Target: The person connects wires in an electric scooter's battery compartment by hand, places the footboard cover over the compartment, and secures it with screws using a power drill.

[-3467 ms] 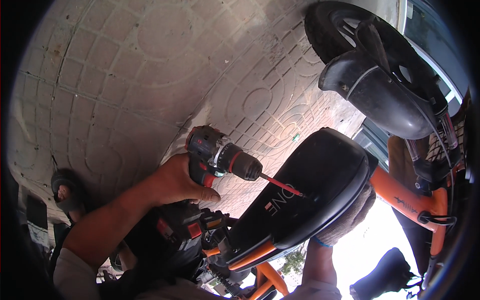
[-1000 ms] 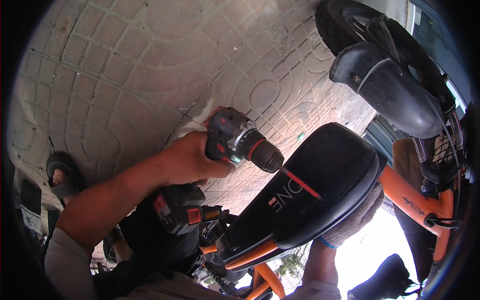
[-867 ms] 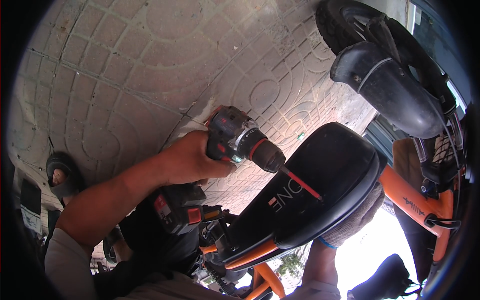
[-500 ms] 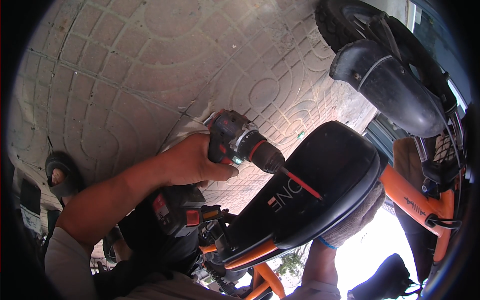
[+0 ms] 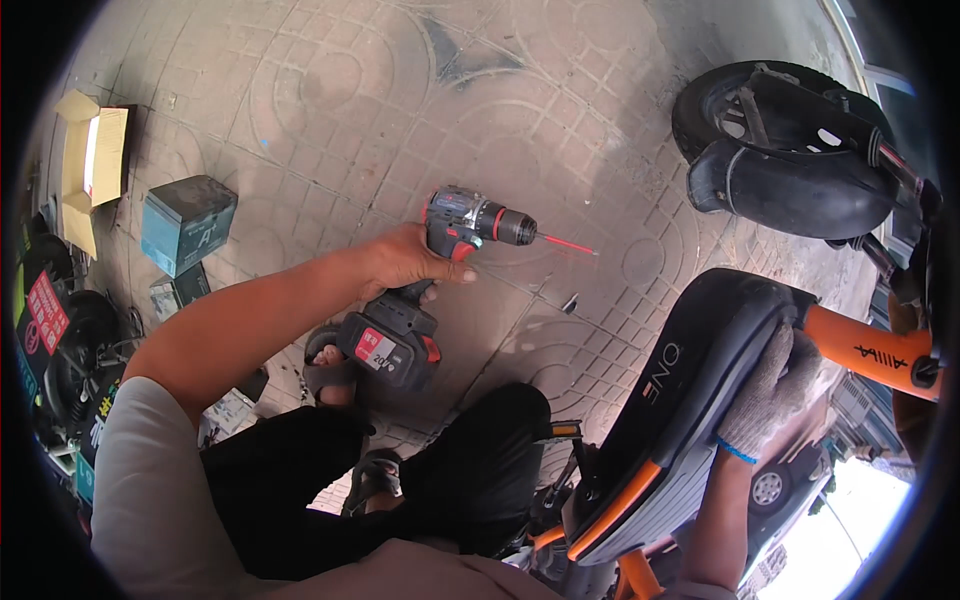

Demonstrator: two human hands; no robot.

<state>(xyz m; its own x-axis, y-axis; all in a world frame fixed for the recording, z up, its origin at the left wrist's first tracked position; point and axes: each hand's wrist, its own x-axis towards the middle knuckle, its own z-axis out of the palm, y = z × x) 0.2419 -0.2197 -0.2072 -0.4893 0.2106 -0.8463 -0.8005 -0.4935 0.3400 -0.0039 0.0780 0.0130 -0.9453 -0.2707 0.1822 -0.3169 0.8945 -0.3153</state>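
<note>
My bare left hand (image 5: 410,262) is closed round the handle of a cordless drill (image 5: 462,212). Its chuck points right, and a long red bit (image 5: 570,243) extends from it, tip over the paving and apart from the scooter. A large battery pack (image 5: 385,345) forms the drill's base. At the right is a tilted scooter with a long black deck cover (image 5: 680,350), pale lettering and a ribbed foot surface (image 5: 645,505). My right hand (image 5: 772,390), in a grey knitted glove with a blue cuff, grips the deck's edge near the orange frame tube (image 5: 865,350).
The scooter's tyre (image 5: 700,115) and black mudguard (image 5: 790,190) stand at upper right. An open cardboard box (image 5: 110,160) and a teal box (image 5: 190,225) sit at left. My sandalled foot (image 5: 375,480) is below. A small dark piece (image 5: 570,302) lies on the paving.
The drill has moved back from in front of the deck cover, its bit now over the paving. The scooter sits farther right in view. My gloved hand now shows fully.
</note>
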